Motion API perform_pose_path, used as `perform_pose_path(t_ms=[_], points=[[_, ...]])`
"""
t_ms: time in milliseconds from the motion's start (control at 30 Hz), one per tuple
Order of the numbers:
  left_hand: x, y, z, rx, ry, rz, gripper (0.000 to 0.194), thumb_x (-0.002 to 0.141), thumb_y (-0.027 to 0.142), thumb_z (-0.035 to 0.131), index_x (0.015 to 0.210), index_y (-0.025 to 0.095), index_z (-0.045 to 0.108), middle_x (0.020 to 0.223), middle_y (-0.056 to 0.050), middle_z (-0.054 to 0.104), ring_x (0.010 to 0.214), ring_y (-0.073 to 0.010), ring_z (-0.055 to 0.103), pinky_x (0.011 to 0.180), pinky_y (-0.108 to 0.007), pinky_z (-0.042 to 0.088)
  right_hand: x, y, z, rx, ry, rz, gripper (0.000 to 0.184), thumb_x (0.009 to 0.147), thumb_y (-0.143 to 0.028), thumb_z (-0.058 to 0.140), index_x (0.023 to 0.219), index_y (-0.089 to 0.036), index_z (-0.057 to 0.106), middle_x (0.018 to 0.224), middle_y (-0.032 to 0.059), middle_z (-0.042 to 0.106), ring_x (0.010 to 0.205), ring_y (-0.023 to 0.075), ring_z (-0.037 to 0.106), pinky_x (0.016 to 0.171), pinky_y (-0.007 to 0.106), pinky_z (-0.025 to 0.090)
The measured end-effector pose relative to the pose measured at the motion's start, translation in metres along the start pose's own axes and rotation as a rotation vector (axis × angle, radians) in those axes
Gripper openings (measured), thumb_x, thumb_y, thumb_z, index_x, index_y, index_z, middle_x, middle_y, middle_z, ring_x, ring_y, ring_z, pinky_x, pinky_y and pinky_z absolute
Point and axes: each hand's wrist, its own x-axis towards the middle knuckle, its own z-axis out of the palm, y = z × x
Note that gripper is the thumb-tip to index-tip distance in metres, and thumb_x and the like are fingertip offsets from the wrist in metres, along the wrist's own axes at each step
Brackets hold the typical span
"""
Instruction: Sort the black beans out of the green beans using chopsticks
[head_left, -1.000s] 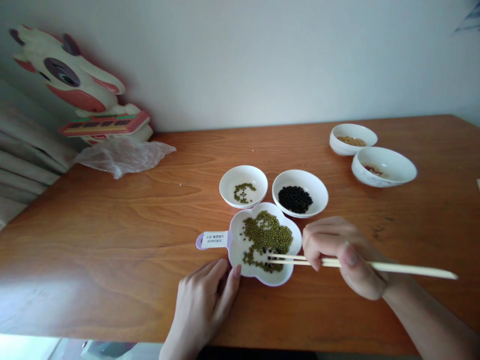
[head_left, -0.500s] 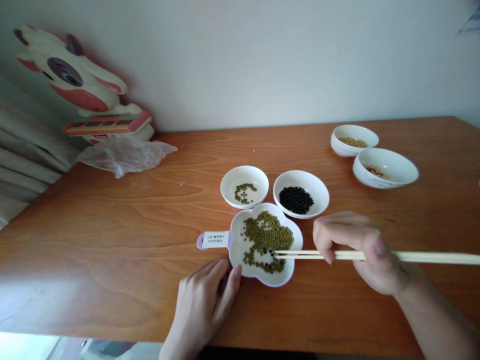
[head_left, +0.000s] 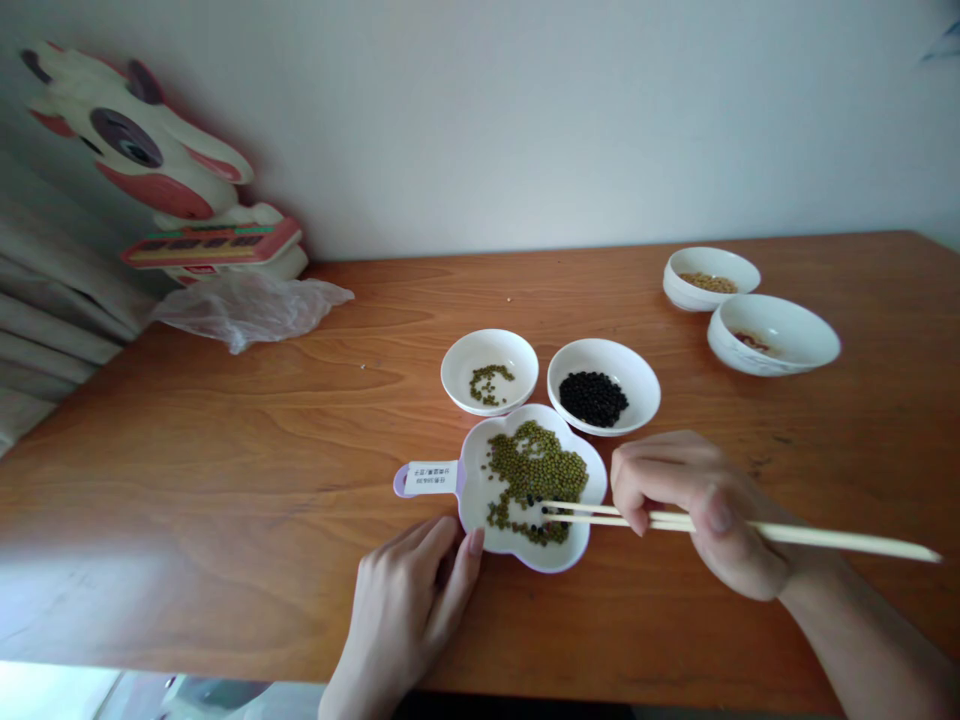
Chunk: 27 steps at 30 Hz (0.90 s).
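Note:
My right hand (head_left: 690,500) is closed round a pair of pale wooden chopsticks (head_left: 832,540). Their tips are slightly apart among a few black beans (head_left: 534,528) in a white flower-shaped dish (head_left: 577,550) with a purple rim and a labelled handle. Green mung beans (head_left: 536,460) cover much of the dish. My left hand (head_left: 412,600) holds the dish's near-left edge, thumb and index finger at the rim. Just behind the dish stand a white bowl (head_left: 457,390) with some mung beans and another white bowl (head_left: 641,395) with many black beans.
At the back right, one white bowl (head_left: 679,293) contains yellowish grains and another white bowl (head_left: 802,350) has some reddish-brown pieces. A crumpled plastic bag (head_left: 255,305) lies before a cow-shaped toy keyboard (head_left: 217,245) at the back left. The wooden table (head_left: 225,480) meets a wall.
My right hand has shifted slightly left and the chopsticks have tilted, back ends lower. Their tips have spread a little and moved left among the black beans. My left hand keeps its place.

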Motion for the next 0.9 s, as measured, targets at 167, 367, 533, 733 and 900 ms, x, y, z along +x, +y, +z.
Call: perform_pose_path(t_ms=[167, 367, 533, 733, 900], points=[[0.0, 0.001, -0.001, 0.004, 0.003, 0.006, 0.037, 0.109, 0.036, 0.047, 0.076, 0.022, 0.05, 0.067, 0.002, 0.062, 0.06, -0.0133, 0.061, 0.058, -0.025, 0.036, 0.0, 0.0, 0.001, 0.004, 0.025, -0.055, 0.068, 0.109, -0.065, 0.019, 0.073, -0.02, 0.055, 0.066, 0.0007, 0.057, 0.062, 0.0136, 0.051, 0.063, 0.031, 0.036], [0.001, 0.001, -0.001, 0.02, -0.001, -0.001, 0.038, 0.11, 0.036, 0.047, 0.075, 0.021, 0.05, 0.067, 0.001, 0.063, 0.06, -0.0135, 0.061, 0.059, -0.025, 0.036, 0.001, -0.002, 0.002, 0.026, 0.109, -0.077, 0.068, 0.109, -0.064, 0.022, 0.069, -0.02, 0.056, 0.063, 0.0013, 0.057, 0.058, 0.0146, 0.051, 0.06, 0.032, 0.035], [0.001, 0.001, -0.002, 0.014, -0.002, 0.003, 0.037, 0.109, 0.035, 0.047, 0.075, 0.021, 0.051, 0.068, 0.001, 0.063, 0.061, -0.013, 0.062, 0.059, -0.025, 0.037, -0.008, -0.004, -0.001, 0.011, 0.383, -0.142, 0.071, 0.104, -0.073, 0.027, 0.069, -0.022, 0.063, 0.063, 0.0024, 0.057, 0.057, 0.018, 0.052, 0.06, 0.036, 0.035], [0.001, 0.001, -0.001, 0.019, -0.002, -0.004, 0.038, 0.11, 0.037, 0.046, 0.076, 0.021, 0.052, 0.069, 0.001, 0.064, 0.061, -0.0134, 0.062, 0.059, -0.025, 0.037, -0.014, -0.004, -0.012, -0.358, 0.666, -0.148, 0.07, 0.103, -0.074, 0.023, 0.079, -0.026, 0.068, 0.071, 0.0071, 0.063, 0.066, 0.0255, 0.059, 0.062, 0.042, 0.038], [0.0, 0.001, -0.001, 0.021, 0.006, -0.003, 0.038, 0.109, 0.037, 0.047, 0.075, 0.021, 0.051, 0.068, 0.002, 0.063, 0.06, -0.0131, 0.061, 0.059, -0.025, 0.037, -0.008, -0.007, -0.013, -0.428, 0.657, -0.133, 0.073, 0.103, -0.075, 0.02, 0.077, -0.025, 0.066, 0.072, 0.0073, 0.064, 0.065, 0.024, 0.059, 0.062, 0.042, 0.039]])
